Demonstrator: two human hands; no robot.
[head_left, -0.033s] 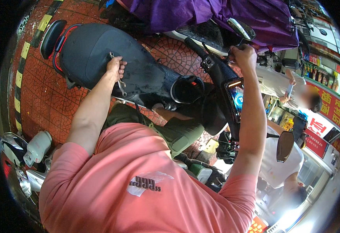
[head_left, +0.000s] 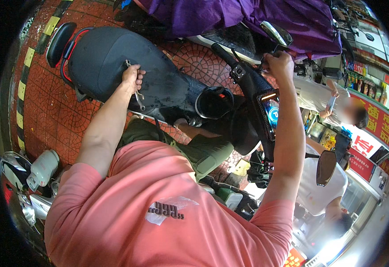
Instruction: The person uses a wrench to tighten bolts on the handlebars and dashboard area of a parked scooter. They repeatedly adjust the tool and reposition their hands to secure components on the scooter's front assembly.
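My left hand (head_left: 132,79) is closed around metal wrenches (head_left: 140,101), above the black seat (head_left: 110,55) of an electric scooter. Wrench ends stick out on both sides of the fist; whether there is one wrench or two is hard to tell. Across the handlebar (head_left: 247,78), my right hand (head_left: 279,66) is closed at the lower end of the stem of a rear-view mirror (head_left: 276,34). The fingers hide the spot they grip. Below my right forearm, the scooter's lit display (head_left: 272,113) is partly covered. A second mirror (head_left: 326,167) stands at the handlebar's other end.
A purple cover (head_left: 203,15) drapes a vehicle beyond the scooter. Red patterned paving (head_left: 47,102) lies at the left, edged by a black-and-yellow kerb (head_left: 23,84). Other parked vehicles (head_left: 30,178) stand at lower left. Two people (head_left: 321,182) and a lit shopfront are at the right.
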